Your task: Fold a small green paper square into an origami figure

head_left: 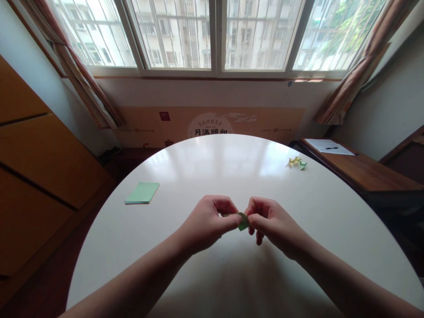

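A small piece of folded green paper point(243, 222) is held between my two hands, a little above the white round table point(185, 172). My left hand point(212, 221) pinches its left side between thumb and fingers. On the other side, my right hand point(266, 216) grips the right edge with thumb and forefinger, its lower fingers curled beneath. Much of the paper is hidden by my fingers, so its full shape does not show.
A stack of green paper sheets point(142, 193) lies on the table's left. Several small folded yellow and green paper figures point(297, 163) sit at the back right. Beyond the table's right edge, a brown wooden desk point(371, 170) carries a white sheet point(326, 147) and a dark pen point(331, 148).
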Demonstrator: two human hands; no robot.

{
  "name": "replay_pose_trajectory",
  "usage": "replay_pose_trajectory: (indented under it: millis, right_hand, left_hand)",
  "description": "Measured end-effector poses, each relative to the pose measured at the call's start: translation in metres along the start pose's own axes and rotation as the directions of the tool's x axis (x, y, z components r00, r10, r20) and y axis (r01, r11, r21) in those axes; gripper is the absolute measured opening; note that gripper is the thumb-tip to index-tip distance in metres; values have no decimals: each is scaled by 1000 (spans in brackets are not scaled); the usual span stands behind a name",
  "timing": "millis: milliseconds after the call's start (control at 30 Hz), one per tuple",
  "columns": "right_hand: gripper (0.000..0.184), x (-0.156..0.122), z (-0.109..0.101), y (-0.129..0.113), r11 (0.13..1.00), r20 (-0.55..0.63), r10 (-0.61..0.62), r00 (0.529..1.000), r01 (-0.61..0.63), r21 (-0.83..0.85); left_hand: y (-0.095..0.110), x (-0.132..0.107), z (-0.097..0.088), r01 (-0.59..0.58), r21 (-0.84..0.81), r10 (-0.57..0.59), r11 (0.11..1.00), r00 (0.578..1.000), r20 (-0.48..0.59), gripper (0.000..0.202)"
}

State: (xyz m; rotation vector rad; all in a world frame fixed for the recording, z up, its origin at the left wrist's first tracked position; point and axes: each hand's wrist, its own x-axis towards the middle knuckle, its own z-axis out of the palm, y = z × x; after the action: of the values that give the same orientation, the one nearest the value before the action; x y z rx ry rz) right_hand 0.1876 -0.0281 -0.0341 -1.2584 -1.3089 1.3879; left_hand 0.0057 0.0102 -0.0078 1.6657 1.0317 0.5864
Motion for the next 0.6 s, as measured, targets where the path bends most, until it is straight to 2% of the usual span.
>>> replay_pose_trajectory:
  millis: [200, 467, 600]
  right_hand:
    - [3, 4, -3, -2, 999, 15, 25, 1000, -24, -44]
    - [4, 5, -5, -1, 988, 4, 15, 1000, -14, -155]
    - [5, 7, -10, 0, 975, -17, -5, 1000, 2, -224]
  left_hand:
    - [1, 1, -1, -8, 0, 8, 1000, 1000, 3, 14]
    - [-2, 2, -2, 39, -31, -39, 999, 999, 18, 16]
    - [3, 3, -7, 30, -92, -32, 995, 999, -15, 13]
